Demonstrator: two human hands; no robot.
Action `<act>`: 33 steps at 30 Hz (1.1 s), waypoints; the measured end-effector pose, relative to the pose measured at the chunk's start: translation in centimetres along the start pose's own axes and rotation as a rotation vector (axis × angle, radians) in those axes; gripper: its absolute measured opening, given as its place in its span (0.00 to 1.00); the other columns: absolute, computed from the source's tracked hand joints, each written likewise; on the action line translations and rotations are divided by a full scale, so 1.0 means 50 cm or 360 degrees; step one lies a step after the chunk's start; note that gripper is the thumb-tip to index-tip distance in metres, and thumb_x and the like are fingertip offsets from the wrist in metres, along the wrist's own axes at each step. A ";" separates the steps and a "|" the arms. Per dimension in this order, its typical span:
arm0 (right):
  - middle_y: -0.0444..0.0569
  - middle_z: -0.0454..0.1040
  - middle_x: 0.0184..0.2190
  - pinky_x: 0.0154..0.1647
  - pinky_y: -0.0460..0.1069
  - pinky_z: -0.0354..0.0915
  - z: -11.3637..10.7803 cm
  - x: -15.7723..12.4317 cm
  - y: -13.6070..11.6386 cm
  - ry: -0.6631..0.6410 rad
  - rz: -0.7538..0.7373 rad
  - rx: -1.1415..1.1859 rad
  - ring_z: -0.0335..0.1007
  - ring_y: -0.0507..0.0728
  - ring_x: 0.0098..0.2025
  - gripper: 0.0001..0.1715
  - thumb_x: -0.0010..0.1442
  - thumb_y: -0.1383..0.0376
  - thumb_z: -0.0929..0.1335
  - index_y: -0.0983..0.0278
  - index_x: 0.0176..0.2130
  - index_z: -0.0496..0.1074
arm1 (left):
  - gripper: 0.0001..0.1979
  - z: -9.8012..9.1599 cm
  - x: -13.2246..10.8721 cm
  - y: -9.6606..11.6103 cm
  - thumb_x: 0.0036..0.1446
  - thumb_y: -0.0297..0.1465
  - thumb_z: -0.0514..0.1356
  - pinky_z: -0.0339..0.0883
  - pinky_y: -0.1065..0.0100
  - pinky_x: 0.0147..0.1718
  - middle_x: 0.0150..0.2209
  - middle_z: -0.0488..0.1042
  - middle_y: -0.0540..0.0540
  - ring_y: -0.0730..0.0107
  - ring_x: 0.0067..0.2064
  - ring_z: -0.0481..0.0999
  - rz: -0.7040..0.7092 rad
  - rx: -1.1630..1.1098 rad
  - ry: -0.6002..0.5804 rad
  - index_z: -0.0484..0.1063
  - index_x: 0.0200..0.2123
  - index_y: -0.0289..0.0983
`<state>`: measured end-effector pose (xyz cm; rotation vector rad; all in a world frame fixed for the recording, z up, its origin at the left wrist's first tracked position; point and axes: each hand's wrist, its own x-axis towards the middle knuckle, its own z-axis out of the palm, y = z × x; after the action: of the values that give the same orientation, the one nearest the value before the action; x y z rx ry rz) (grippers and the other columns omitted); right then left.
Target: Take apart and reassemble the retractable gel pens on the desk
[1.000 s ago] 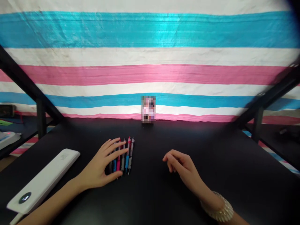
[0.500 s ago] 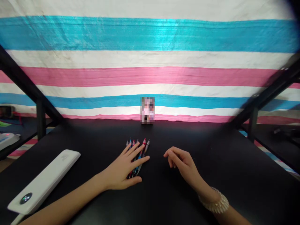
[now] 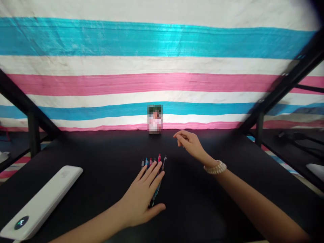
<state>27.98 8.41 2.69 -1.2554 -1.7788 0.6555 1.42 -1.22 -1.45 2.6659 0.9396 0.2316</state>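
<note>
Head view: white power bank (image 3: 42, 202) at left on black table (image 3: 101, 162), round display lit. Left hand (image 3: 143, 195) spread wide, palm down over a row of click pens (image 3: 151, 162) lying side by side mid-table, coloured ends poking past its fingertips. Pixelated item (image 3: 155, 119) at rear edge. Right hand (image 3: 190, 143) right of the pens, fingers curled narrow. Beaded bracelet (image 3: 215, 167) on that wrist.

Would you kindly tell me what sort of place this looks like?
Probably a makeshift desk booth, judging by the black tabletop, the slanting black bar on the right, and the striped, plastic-looking sheet behind.
</note>
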 end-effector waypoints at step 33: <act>0.62 0.67 0.54 0.45 0.54 0.67 0.050 0.110 0.050 -0.0415 -0.0206 -0.1183 0.69 0.65 0.51 0.39 0.69 0.68 0.60 0.66 0.73 0.40 | 0.61 -0.072 -0.036 -0.060 0.41 0.58 0.69 0.36 0.22 0.61 0.75 0.33 0.41 0.24 0.71 0.34 0.0022 -0.0084 -0.0094 0.41 0.73 0.55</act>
<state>26.25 14.57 1.29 -1.5549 -2.4188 0.0618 -2.63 0.67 0.86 2.6169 0.8846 0.1769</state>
